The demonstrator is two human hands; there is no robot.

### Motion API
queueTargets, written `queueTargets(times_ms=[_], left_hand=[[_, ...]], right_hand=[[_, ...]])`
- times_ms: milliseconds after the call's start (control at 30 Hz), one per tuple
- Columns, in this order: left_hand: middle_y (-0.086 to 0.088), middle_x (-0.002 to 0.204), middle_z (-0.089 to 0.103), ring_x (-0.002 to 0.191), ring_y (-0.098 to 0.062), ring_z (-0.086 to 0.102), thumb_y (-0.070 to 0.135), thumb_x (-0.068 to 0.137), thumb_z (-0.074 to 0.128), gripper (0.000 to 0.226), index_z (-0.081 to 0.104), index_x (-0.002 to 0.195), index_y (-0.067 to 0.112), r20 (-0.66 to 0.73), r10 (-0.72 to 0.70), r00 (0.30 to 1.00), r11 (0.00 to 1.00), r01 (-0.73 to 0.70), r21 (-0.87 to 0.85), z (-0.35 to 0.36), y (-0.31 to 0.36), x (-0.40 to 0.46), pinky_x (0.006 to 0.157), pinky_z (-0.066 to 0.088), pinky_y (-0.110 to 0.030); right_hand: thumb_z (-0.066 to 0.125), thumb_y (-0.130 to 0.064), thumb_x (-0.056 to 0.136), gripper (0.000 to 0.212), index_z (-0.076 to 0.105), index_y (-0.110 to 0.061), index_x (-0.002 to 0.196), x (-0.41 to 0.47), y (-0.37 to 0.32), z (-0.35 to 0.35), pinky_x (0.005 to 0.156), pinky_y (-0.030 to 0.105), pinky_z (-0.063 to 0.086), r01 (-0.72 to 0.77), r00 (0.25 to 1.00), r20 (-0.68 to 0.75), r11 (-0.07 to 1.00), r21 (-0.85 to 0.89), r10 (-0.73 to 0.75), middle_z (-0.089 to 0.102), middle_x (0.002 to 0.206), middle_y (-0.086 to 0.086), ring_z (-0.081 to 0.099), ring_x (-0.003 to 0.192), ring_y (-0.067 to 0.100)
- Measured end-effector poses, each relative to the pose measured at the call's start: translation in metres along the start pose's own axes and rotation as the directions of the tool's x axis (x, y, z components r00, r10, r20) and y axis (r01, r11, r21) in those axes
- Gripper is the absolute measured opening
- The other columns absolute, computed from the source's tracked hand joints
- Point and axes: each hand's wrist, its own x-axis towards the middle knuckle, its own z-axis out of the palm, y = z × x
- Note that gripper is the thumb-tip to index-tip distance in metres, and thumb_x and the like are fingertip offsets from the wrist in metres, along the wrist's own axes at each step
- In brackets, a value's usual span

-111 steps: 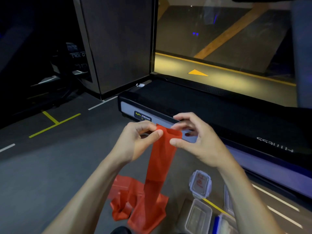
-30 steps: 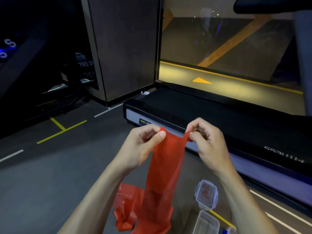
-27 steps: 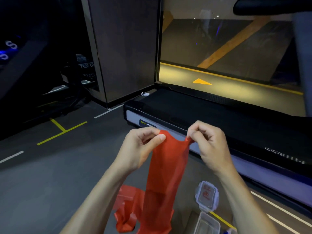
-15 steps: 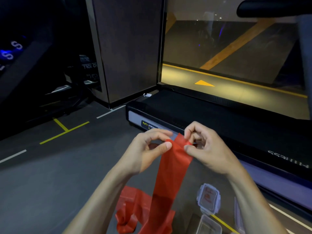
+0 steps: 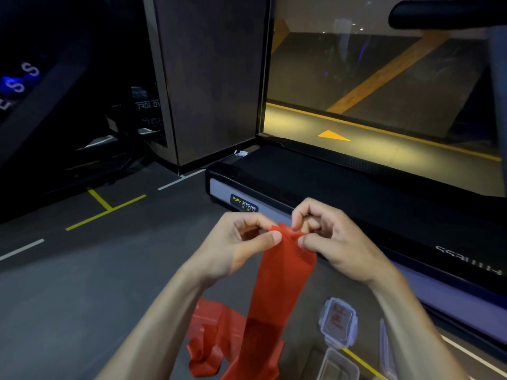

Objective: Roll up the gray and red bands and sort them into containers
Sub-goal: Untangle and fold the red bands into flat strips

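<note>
While the red band (image 5: 285, 272) hangs taut from its top edge, both hands pinch that edge — left hand (image 5: 233, 248) at the left corner, right hand (image 5: 333, 242) crumpling the right corner between thumb and fingertips. Held high so the length drapes free; the slack lies heaped on the floor (image 5: 82, 283). Judged: starting the first turn of the roll. Clear container (image 5: 338, 364) and lid (image 5: 338, 322) wait at lower right — no gray band visible.

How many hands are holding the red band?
2. The left hand pinches the red band at its top left corner, and the right hand pinches the top right corner. The rest hangs down to the floor.
</note>
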Motion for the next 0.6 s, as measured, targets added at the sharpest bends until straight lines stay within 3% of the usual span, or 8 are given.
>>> queueTargets(times_ms=[133, 233, 333, 400, 500, 600], left_hand=[[-0.018, 0.094, 0.075, 0.087, -0.020, 0.069, 0.008, 0.089, 0.076, 0.005, 0.077, 0.087, 0.004, -0.104, 0.029, 0.994, 0.999, -0.025, 0.036, -0.002, -0.004, 0.002, 0.083, 0.053, -0.033], [-0.013, 0.093, 0.076, 0.087, -0.019, 0.071, 0.009, 0.087, 0.079, 0.002, 0.078, 0.085, 0.008, -0.193, 0.033, 0.981, 0.998, -0.021, 0.066, -0.003, -0.006, 0.004, 0.082, 0.055, -0.033], [-0.008, 0.092, 0.077, 0.086, -0.018, 0.072, 0.009, 0.086, 0.079, 0.002, 0.079, 0.084, 0.011, -0.259, 0.055, 0.964, 0.996, -0.036, 0.078, -0.005, -0.006, 0.005, 0.079, 0.054, -0.030], [-0.008, 0.092, 0.077, 0.089, -0.027, 0.073, 0.010, 0.086, 0.079, 0.001, 0.080, 0.086, 0.010, -0.259, 0.068, 0.964, 0.996, -0.053, 0.065, -0.007, -0.005, 0.005, 0.081, 0.057, -0.036], [-0.012, 0.095, 0.076, 0.090, -0.030, 0.073, 0.009, 0.087, 0.078, 0.004, 0.079, 0.088, 0.005, -0.255, 0.081, 0.964, 0.996, -0.069, 0.056, -0.008, -0.004, 0.004, 0.084, 0.057, -0.041], [-0.013, 0.095, 0.076, 0.088, -0.025, 0.072, 0.009, 0.086, 0.078, 0.006, 0.078, 0.089, 0.004, -0.257, 0.070, 0.964, 0.997, -0.061, 0.041, -0.007, -0.004, 0.005, 0.082, 0.057, -0.038]], right_hand=[[0.065, -0.022, 0.090, 0.016, 0.068, -0.025, 0.106, -0.003, 0.005, 0.000, 0.082, 0.032, 0.050, 0.038, 0.992, -0.115, 0.993, -0.108, -0.050, 0.066, 0.094, -0.003, 0.065, 0.089, 0.013], [0.066, -0.040, 0.093, 0.022, 0.069, -0.032, 0.114, -0.006, 0.004, 0.002, 0.089, 0.034, 0.054, 0.071, 0.978, -0.186, 0.987, -0.146, -0.098, 0.068, 0.110, -0.007, 0.068, 0.104, 0.017], [0.076, -0.051, 0.084, 0.048, 0.064, -0.032, 0.126, -0.009, 0.005, 0.003, 0.095, 0.035, 0.054, 0.073, 0.966, -0.240, 0.992, -0.100, -0.095, 0.069, 0.119, -0.008, 0.068, 0.112, 0.016], [0.082, -0.057, 0.077, 0.064, 0.058, -0.036, 0.132, -0.008, 0.009, 0.004, 0.099, 0.037, 0.052, 0.023, 0.967, -0.252, 0.996, -0.089, -0.044, 0.070, 0.120, -0.011, 0.067, 0.115, 0.012], [0.084, -0.049, 0.074, 0.068, 0.056, -0.034, 0.135, -0.005, 0.016, 0.011, 0.101, 0.040, 0.052, -0.050, 0.970, -0.242, 0.997, -0.060, 0.034, 0.073, 0.117, -0.014, 0.067, 0.114, 0.007], [0.083, -0.036, 0.076, 0.046, 0.068, -0.026, 0.119, -0.001, 0.019, 0.017, 0.093, 0.037, 0.056, -0.039, 0.955, -0.295, 0.999, 0.006, 0.040, 0.077, 0.104, -0.006, 0.073, 0.101, 0.012]])
